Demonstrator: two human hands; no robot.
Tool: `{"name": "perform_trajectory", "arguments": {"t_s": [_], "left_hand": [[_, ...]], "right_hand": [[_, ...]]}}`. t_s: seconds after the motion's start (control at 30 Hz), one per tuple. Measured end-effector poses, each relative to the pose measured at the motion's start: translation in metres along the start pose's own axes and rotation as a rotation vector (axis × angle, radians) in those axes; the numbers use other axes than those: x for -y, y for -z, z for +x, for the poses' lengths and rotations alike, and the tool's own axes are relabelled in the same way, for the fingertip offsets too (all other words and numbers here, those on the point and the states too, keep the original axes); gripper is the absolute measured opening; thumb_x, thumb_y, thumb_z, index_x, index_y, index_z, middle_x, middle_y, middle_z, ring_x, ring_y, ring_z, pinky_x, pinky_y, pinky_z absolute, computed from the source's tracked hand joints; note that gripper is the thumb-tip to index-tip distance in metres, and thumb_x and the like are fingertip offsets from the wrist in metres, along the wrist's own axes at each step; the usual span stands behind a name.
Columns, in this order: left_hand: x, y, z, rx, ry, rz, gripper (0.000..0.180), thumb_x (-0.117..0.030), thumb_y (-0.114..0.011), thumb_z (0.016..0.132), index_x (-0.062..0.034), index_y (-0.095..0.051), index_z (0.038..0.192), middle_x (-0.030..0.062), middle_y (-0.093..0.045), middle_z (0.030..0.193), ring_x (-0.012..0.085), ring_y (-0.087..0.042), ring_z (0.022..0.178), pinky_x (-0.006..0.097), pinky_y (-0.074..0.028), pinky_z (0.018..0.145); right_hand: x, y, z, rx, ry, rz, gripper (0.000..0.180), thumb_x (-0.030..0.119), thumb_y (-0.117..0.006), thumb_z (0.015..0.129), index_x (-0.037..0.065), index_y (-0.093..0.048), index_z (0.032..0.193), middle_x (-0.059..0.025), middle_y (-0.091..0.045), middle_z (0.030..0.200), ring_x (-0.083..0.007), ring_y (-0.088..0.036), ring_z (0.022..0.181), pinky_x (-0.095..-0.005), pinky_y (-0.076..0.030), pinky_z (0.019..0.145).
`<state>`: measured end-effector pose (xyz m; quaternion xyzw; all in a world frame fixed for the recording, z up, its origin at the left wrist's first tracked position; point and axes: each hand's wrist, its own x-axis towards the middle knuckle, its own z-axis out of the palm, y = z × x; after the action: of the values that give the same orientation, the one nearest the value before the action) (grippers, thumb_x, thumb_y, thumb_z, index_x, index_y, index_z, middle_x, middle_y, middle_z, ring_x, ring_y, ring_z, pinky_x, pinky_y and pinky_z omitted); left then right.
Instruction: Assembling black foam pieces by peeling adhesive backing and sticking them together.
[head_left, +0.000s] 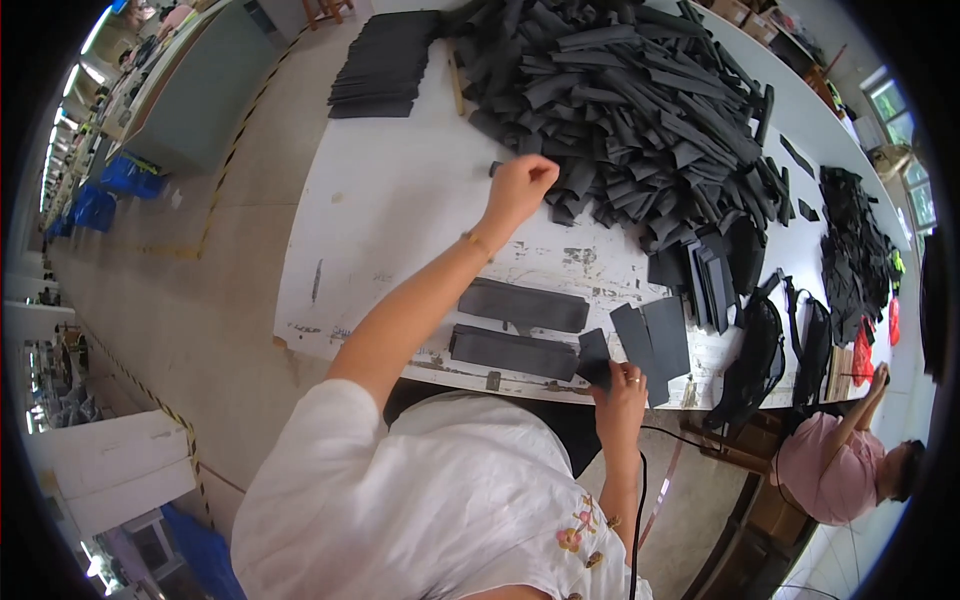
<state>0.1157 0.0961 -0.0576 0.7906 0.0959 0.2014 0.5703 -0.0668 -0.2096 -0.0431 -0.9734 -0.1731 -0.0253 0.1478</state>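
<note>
Head view: right hand on dark pieces, left hand at the heap

Near the table's front edge, the right hand (pixel 622 388) is partly curled, its fingertips against a small dark piece (pixel 594 350); how firmly it grips, I cannot tell. Its forearm rises from the lower edge, elbow low, close to the body. Just beyond the fingers lie wider dark panels (pixel 668 335), overlapping. To their left, two long dark strips (pixel 524 304) lie roughly parallel on the worn white table (pixel 350 220).

Farther out, the left hand (pixel 522 185) is curled into a loose fist above the tabletop, beside the near left edge of a big heap of dark strips (pixel 640 110); whether anything sits inside the curl is hidden. That arm reaches forward and to the right, a bracelet (pixel 478 244) at the wrist. Beyond, a neat dark stack (pixel 385 62) lies left of the heap.
</note>
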Motion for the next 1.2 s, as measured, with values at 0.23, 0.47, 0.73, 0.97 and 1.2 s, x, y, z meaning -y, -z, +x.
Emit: {"name": "perform_trajectory", "arguments": {"t_s": [0.23,0.47,0.73,0.97,1.2], "left_hand": [[0.024,-0.07,0.051,0.0,-0.018,0.534,0.032,-0.029,-0.081,0.071,-0.0013,-0.068,0.081,0.0159,-0.069,0.083,0.0321,-0.067,0.082,0.039,-0.053,0.072],[0.02,-0.039,0.044,0.174,0.186,0.119,0.026,-0.026,-0.078,0.077,-0.0013,-0.071,0.081,0.0136,-0.072,0.08,0.0226,-0.068,0.072,0.033,-0.053,0.068],[-0.019,0.017,-0.048,0.297,0.657,-0.85,0.016,-0.013,-0.064,0.093,0.0026,-0.06,0.095,0.019,-0.068,0.101,0.0253,-0.069,0.084,0.034,-0.058,0.072],[-0.054,0.02,-0.079,0.187,0.586,-1.079,0.017,-0.005,-0.058,0.095,0.0068,-0.058,0.107,0.019,-0.064,0.115,0.026,-0.065,0.107,0.033,-0.056,0.092],[-0.047,0.009,-0.085,0.206,0.66,-1.12,0.03,-0.005,-0.056,0.096,0.0112,-0.054,0.121,0.0165,-0.063,0.119,0.0235,-0.063,0.111,0.031,-0.053,0.097]], "right_hand": [[-0.019,-0.02,-0.018,0.023,0.186,-0.005,0.035,0.009,-0.069,0.079,0.001,-0.066,0.113,-0.0105,-0.059,0.108,-0.031,-0.055,0.099,-0.0443,-0.045,0.084],[-0.031,-0.019,-0.009,-0.094,0.064,0.276,0.018,0.003,-0.062,0.086,0.0,-0.066,0.103,-0.0123,-0.063,0.104,-0.0322,-0.059,0.097,-0.0425,-0.048,0.084],[-0.04,-0.012,0.039,-0.351,-0.154,0.463,0.011,-0.005,-0.067,0.083,0.001,-0.066,0.091,-0.0124,-0.065,0.09,-0.0304,-0.065,0.083,-0.0365,-0.052,0.07],[-0.037,-0.005,0.054,-0.47,-0.13,0.602,0.011,-0.004,-0.064,0.086,0.001,-0.067,0.095,-0.0119,-0.066,0.093,-0.025,-0.063,0.08,-0.0322,-0.051,0.07],[0.028,0.039,0.062,-0.222,-0.034,0.797,0.039,0.01,-0.077,0.081,0.001,-0.05,0.108,-0.0114,-0.052,0.097,-0.0231,-0.052,0.087,-0.0328,-0.044,0.081]]}}
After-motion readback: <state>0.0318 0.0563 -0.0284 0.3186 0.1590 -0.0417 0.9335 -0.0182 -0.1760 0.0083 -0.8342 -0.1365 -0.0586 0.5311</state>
